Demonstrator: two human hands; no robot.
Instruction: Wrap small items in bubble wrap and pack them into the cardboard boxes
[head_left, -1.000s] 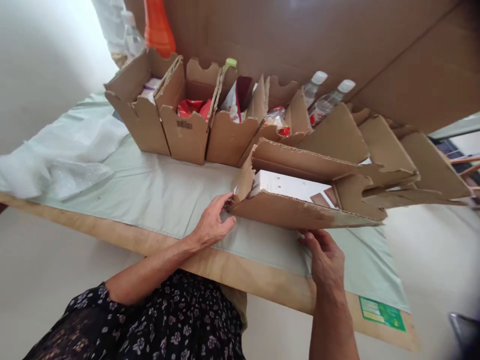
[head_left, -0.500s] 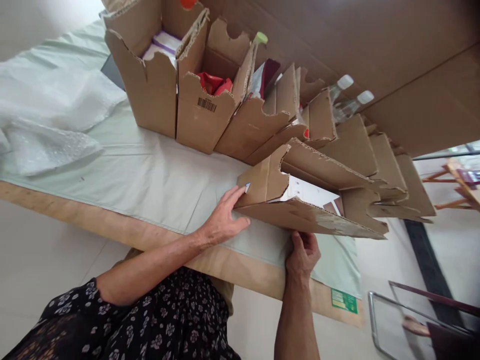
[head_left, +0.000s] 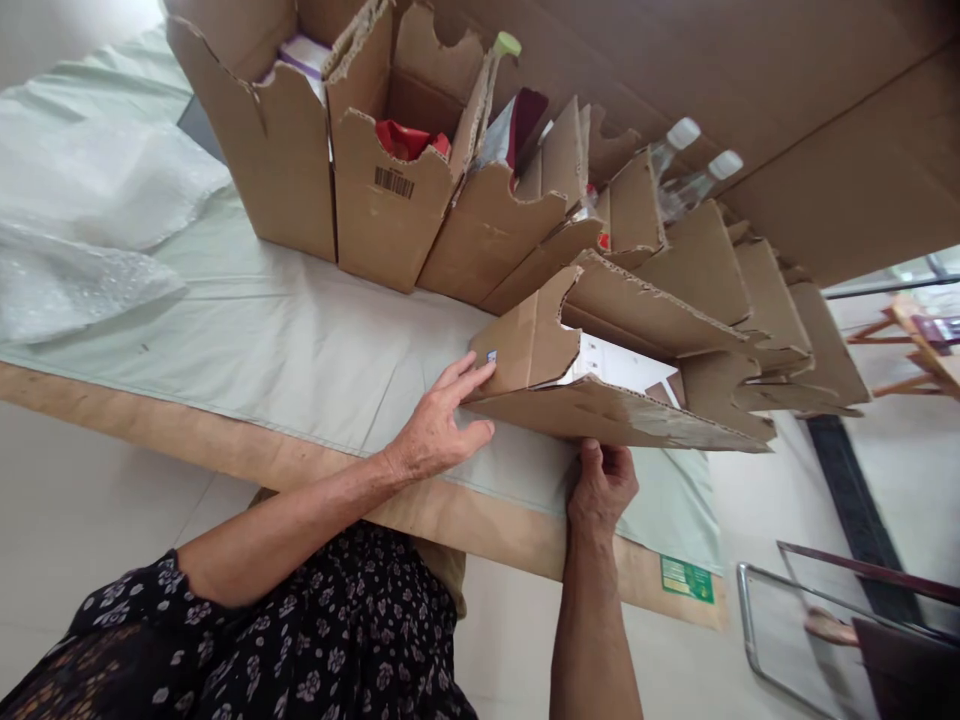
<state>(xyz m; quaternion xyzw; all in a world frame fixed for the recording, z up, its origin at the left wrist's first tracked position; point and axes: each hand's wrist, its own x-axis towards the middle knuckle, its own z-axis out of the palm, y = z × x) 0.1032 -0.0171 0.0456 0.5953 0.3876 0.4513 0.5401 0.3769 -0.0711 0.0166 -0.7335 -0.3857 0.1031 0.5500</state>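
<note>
Box (head_left: 622, 415) looks stiff, probably light: support underneath.
Left hand (head_left: 435, 430) spread at its end; right hand (head_left: 604, 488) curled below, grip unclear.

a wooden table (head_left: 150, 412) carries a pale green cloth (head_left: 300, 340), its near edge left bare. crumpled bubble wrap (head_left: 82, 210) lies at the left end, a dark grey item (head_left: 199, 130) just beside it. a row of cardboard bins (head_left: 394, 228) stands toward the far edge. one separate bin (head_left: 514, 345) is closer to the near edge, toward the right end, its underside hidden. a green label (head_left: 686, 578) lies on the bare wood by the near right corner.
</note>
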